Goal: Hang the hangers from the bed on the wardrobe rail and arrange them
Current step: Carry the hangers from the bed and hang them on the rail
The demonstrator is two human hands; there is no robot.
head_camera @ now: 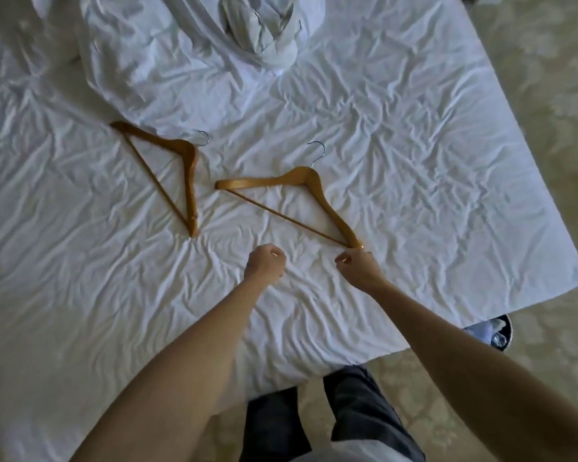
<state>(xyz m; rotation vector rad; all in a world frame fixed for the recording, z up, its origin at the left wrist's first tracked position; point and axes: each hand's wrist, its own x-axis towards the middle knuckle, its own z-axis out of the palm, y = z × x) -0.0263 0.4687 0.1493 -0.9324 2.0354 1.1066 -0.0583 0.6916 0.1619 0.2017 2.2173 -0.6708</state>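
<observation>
1. Hangers, two of them, wooden with metal hooks, lie flat on the bed (414, 155), which I see covered in a creased white sheet.
2. I see the near hanger (309, 181) towards the middle of the bed, hook pointing away from me, one shoulder end reaching left and the other angling down towards my right hand.
3. I see the far hanger (189, 161) to its left, turned so that one arm runs up-left and the other runs straight down; its hook lies against the edge of the bundled bedding (167, 61). The two hangers are near each other but apart.
4. My right hand (359, 266) sits at the lower right tip of the near hanger. Its fingers are curled, and the fingertips meet the wooden end; I cannot tell for certain whether they already pinch it or only touch it.
5. My left hand (267, 261) hovers over bare sheet, just left of the right hand and below the near hanger's bar. Its fingers are curled into a loose fist and hold nothing.
6. I see a crumpled grey-white cloth (264, 35) lying on top of the bedding at the far end of the bed.
7. I see dark trouser legs (347, 411) at the bed's near edge, standing on pale patterned carpet (548, 78).
8. A small round bin (499, 333) peeks out beside the bed's right corner.
</observation>
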